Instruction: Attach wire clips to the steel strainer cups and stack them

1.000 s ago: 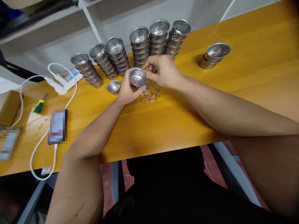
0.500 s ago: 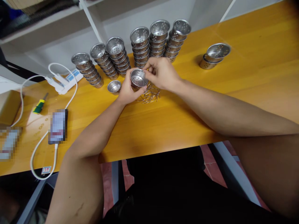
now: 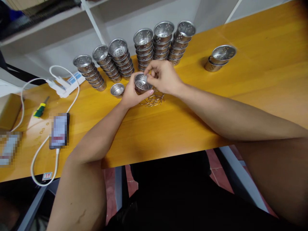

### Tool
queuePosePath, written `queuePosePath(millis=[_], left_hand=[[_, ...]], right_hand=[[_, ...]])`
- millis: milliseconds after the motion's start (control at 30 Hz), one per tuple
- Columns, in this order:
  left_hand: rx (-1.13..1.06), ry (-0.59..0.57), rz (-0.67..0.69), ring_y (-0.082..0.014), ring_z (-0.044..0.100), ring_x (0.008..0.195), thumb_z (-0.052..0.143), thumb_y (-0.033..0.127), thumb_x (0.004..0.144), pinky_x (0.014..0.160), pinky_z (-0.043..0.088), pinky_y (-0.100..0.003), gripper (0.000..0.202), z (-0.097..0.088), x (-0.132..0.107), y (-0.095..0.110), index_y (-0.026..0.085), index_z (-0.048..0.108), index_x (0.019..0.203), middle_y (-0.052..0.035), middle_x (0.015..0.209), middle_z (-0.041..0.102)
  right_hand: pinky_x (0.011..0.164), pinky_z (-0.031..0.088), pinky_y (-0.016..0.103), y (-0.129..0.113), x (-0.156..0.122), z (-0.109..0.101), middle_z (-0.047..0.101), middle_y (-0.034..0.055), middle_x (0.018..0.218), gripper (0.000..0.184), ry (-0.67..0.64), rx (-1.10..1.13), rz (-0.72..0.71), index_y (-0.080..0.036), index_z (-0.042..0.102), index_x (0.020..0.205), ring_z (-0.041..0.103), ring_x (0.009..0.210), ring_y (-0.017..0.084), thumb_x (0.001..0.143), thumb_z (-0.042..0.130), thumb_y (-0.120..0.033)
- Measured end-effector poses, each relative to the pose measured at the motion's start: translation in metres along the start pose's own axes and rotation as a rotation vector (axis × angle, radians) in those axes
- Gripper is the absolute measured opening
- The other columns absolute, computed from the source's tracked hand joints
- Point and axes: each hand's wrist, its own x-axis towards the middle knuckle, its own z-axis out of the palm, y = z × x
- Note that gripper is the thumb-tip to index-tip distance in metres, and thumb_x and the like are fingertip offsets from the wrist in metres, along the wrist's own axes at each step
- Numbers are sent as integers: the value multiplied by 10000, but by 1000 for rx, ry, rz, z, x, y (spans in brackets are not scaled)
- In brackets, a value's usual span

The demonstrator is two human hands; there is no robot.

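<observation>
A small perforated metal cup (image 3: 141,84) is gripped in my left hand (image 3: 132,93), thumb along its near side and fingers round its far left side. My right hand (image 3: 163,75) is closed in a pinch at the cup's right rim, its fingertips partly over the opening; what they pinch, if anything, is too small to make out. Beneath the hands lies a tangle of thin bent metal wires (image 3: 155,100). Just left of my left hand, another perforated cup (image 3: 117,90) stands on the table.
Several stacks of perforated cups (image 3: 119,53) line the table's back edge. Two nested cups (image 3: 218,59) stand at the right. On the left are a power strip (image 3: 71,84), a white cable (image 3: 33,160), a phone (image 3: 59,130) and a green-yellow screwdriver (image 3: 40,110).
My right hand has shifted slightly left, its fingertips now further over the cup's opening. My left hand holds the cup in nearly the same place.
</observation>
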Motion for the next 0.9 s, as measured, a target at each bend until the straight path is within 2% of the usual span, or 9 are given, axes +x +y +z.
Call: queuePosePath(millis=[133,233,333,433,533,700,900], left_hand=[[-78,14,-41,-379,840,1503,912,997,1008,1441,622,-648,968,1,-3,-2,326,680,1666,-88,1500,814],[-141,29,-110,-361,868,1408,806,1019,1069,1391,659,-649,884,0,-4,-4,307,747,1591,-89,1426,853],[-176,40,-159,-344,884,1340,790,1031,1069,1355,687,-621,882,-2,-3,-5,285,788,1540,-99,1409,885],[-210,43,-172,-331,893,1314,801,1024,1066,1311,716,-578,870,-4,-1,-4,278,802,1514,-102,1402,898],[-247,23,-151,-327,895,1329,826,1014,1058,1275,737,-559,880,-3,-1,-5,291,773,1555,-106,1429,887],[-237,-22,-93,-313,891,1329,1015,975,927,1321,720,-600,1001,2,-2,-6,292,704,1589,-97,1461,853],[-161,4,-160,-353,864,1411,969,1019,935,1393,675,-648,1032,4,-2,0,260,689,1576,-123,1468,842]], right_hand=[[665,574,354,2,6,-4,679,15,775,323,-76,184,34,-249,825,1008,632,726,206,1055,1098,-414],[594,516,336,3,8,-14,714,25,771,473,-222,324,81,-239,829,994,615,651,183,1102,1097,-614],[607,545,316,7,7,-22,774,27,819,644,-352,434,95,-231,848,1085,646,663,172,1036,1135,-806],[653,591,297,12,6,-24,786,13,826,756,-407,500,88,-230,829,1120,681,704,168,940,1183,-873],[609,573,295,15,6,-21,766,3,789,781,-397,508,81,-245,809,1057,677,678,174,881,1205,-896],[506,499,286,7,6,-17,764,2,770,765,-275,491,114,-253,760,962,622,598,153,871,1232,-849],[447,423,264,1,6,-13,696,-22,684,770,-246,462,131,-256,714,932,581,548,142,857,1264,-789]])
